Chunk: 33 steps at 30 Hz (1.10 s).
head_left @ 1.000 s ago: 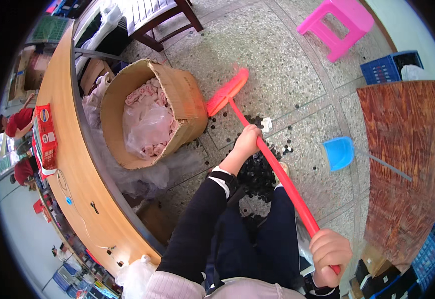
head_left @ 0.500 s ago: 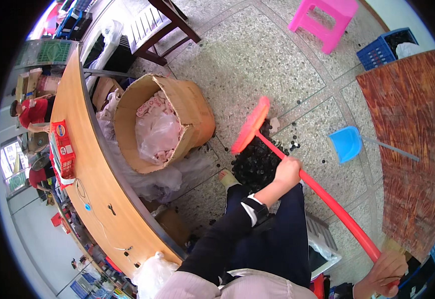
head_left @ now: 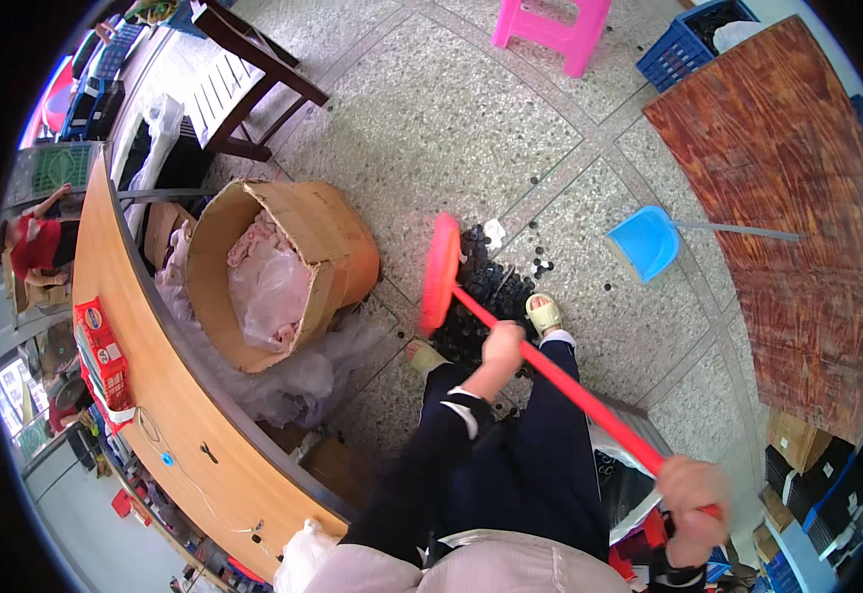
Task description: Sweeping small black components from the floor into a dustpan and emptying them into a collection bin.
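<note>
Both hands, left hand [head_left: 499, 348] and right hand [head_left: 690, 502], grip clamped on the red broom [head_left: 510, 336]; beyond its head lie black pieces [head_left: 486, 287], blue dustpan [head_left: 646, 242] rightward, cardboard box [head_left: 283, 267] leftward.

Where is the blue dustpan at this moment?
The blue dustpan lies on the floor in the right part of the head view, beside the brown wooden table, right of the red broom.

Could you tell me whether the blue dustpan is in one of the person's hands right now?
No, the blue dustpan lies on the floor by itself, while the left hand and the right hand both grip the red broom.
</note>
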Motion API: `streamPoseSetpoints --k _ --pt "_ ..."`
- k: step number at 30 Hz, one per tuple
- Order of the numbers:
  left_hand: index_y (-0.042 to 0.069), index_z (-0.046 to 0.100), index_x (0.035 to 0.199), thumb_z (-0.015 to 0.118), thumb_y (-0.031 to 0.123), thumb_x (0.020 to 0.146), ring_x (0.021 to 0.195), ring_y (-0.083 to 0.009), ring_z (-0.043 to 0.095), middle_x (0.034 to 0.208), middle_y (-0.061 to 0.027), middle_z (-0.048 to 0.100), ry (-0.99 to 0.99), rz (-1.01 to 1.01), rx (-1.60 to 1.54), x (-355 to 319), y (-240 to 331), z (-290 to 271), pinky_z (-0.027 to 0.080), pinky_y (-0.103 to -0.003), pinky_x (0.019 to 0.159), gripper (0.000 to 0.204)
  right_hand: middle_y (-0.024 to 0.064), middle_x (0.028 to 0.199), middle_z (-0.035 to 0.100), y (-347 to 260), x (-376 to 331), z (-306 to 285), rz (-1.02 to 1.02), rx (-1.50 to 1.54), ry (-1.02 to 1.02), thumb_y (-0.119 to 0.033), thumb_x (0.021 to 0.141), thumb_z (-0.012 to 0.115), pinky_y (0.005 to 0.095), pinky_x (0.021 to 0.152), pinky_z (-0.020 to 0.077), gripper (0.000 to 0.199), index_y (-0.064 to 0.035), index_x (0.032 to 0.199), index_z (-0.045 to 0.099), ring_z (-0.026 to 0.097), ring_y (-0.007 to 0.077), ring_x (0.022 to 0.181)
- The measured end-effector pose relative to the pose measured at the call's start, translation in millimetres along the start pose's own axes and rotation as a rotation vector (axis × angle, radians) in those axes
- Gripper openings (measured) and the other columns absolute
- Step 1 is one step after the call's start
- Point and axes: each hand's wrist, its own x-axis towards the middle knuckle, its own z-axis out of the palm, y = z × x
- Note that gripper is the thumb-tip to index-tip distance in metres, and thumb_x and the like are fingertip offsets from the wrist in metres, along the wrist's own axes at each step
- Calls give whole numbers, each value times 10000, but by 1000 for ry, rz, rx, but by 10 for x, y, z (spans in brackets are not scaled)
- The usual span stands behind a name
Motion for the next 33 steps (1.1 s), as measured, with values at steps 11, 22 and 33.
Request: streamPoseSetpoints --k 11,22,33 --pt "76 598 678 609 88 620 811 -285 558 779 -110 563 -66 133 62 104 853 -401 471 -383 673 60 34 401 431 -468 -558 -334 -239 72 274 -250 753 503 302 465 377 370 -80 435 421 403 161 359" --pt "33 493 583 643 147 531 689 -325 516 615 -129 502 -79 538 -109 627 1163 -64 390 -435 761 196 98 575 468 107 -626 -676 53 -119 176 -85 691 431 384 665 419 158 -8 553 414 473 237 561" --pt "31 479 499 592 158 586 584 -308 531 556 -131 517 -318 589 72 398 2407 20 440 -391 561 191 60 499 476 -812 -311 -2156 -40 150 182 -188 716 514 358 559 412 280 -58 488 416 463 201 454"
